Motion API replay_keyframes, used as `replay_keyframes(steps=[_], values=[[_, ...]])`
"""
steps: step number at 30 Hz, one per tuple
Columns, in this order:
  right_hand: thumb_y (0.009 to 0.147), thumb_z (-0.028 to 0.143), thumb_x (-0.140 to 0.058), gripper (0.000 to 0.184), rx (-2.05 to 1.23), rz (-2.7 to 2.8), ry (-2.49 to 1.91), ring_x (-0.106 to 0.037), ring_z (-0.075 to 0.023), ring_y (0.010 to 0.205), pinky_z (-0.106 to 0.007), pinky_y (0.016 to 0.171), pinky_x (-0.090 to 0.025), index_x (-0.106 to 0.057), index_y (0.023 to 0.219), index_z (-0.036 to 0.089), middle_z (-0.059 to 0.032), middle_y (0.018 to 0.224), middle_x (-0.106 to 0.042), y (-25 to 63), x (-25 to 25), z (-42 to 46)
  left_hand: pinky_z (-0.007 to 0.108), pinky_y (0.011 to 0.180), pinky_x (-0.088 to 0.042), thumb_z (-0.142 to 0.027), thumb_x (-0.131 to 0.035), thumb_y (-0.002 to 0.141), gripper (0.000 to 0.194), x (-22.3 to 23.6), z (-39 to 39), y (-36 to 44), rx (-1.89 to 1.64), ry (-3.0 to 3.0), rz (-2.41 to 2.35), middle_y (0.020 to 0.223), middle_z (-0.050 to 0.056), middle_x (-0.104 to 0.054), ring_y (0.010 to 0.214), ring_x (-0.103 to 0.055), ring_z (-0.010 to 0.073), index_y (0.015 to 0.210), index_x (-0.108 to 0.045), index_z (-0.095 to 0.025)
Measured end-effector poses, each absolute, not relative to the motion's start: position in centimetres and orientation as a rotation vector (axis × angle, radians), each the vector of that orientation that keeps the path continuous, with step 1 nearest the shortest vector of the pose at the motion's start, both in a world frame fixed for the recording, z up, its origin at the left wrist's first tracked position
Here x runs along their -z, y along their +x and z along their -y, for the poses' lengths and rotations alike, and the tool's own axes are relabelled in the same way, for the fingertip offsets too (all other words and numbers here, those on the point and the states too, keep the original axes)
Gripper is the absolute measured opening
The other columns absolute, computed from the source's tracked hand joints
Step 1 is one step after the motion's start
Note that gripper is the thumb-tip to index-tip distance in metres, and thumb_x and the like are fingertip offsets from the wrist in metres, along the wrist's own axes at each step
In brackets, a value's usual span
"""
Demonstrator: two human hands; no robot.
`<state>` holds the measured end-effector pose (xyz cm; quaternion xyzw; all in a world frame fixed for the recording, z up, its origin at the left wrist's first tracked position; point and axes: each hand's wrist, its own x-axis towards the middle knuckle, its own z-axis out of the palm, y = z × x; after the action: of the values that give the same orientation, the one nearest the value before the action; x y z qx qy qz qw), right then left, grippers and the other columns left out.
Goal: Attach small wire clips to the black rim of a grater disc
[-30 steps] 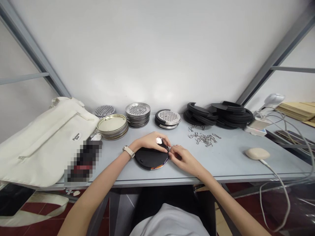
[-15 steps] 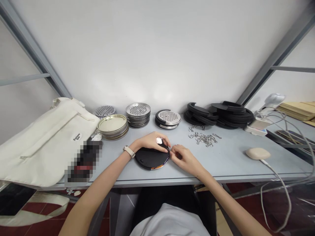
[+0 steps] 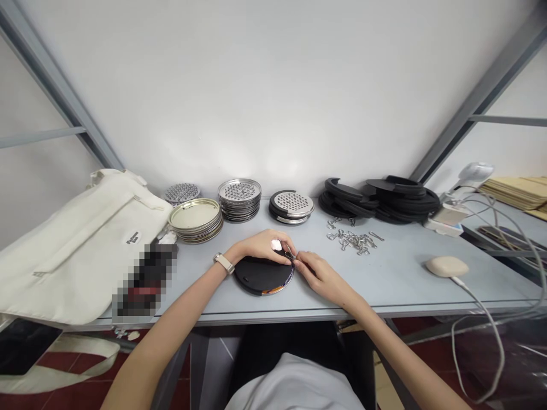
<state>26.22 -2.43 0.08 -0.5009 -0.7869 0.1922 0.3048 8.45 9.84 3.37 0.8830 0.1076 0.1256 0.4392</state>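
Black disc (image 3: 262,274) lies flat, its clip edge pointing right, pinched by left hand (image 3: 260,246) and right hand (image 3: 321,274).

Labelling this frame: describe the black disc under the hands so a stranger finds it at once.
On the grey table, look at the front edge in the middle, where the left hand and right hand meet. The black disc lies flat there, partly under the left hand. Unlike the stacked black rings and metal discs at the wall, it lies alone.
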Motion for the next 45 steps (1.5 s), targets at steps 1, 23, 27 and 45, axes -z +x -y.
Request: replay_keyframes(steps=[1,23,27,45], values=[[0.098,0.028,-0.031,0.024,-0.505,2.093,-1.321,-0.050,-0.0171,0.076,-0.029,0.073,-0.039,-0.047,0.081,0.020,-0.0027,0.078,-0.056,26.23,-0.04,2.39,0.025,0.084,-0.044,-0.026,-0.071,0.071,0.027,-3.41,-9.80,8.46,-0.310,2.194,-0.270,0.095,0.004,-0.067,0.090,-0.058,0.0140,0.096,-0.068,-0.016],[0.097,0.029,-0.035,0.028,-0.445,2.155,-1.359,-0.045,-0.0144,0.063,-0.029,0.068,-0.037,-0.042,0.071,0.020,0.0013,0.066,-0.048,26.21,0.07,2.47,0.026,0.085,-0.045,-0.026,-0.072,0.071,0.026,-3.35,-9.76,8.31,-0.288,2.110,-0.259,0.095,0.006,-0.068,0.090,-0.060,0.0147,0.095,-0.067,-0.014],[0.096,0.030,-0.036,0.029,-0.448,2.143,-1.376,-0.045,-0.0152,0.063,-0.028,0.063,-0.037,-0.042,0.070,0.020,0.0005,0.065,-0.049,26.24,0.20,2.53,0.026,0.085,-0.045,-0.025,-0.070,0.072,0.026,-3.31,-9.81,8.30,-0.287,2.109,-0.234,0.095,0.006,-0.068,0.090,-0.060,0.0146,0.095,-0.067,-0.014],[0.094,0.027,-0.039,0.028,-0.416,2.162,-1.378,-0.045,-0.0144,0.061,-0.028,0.062,-0.038,-0.041,0.067,0.020,0.0015,0.061,-0.046,26.11,-0.08,2.57,0.027,0.084,-0.046,-0.023,-0.071,0.072,0.023,-3.74,-9.56,8.40,-0.266,2.100,-0.261,0.095,0.006,-0.068,0.089,-0.062,0.0154,0.093,-0.068,-0.014]])
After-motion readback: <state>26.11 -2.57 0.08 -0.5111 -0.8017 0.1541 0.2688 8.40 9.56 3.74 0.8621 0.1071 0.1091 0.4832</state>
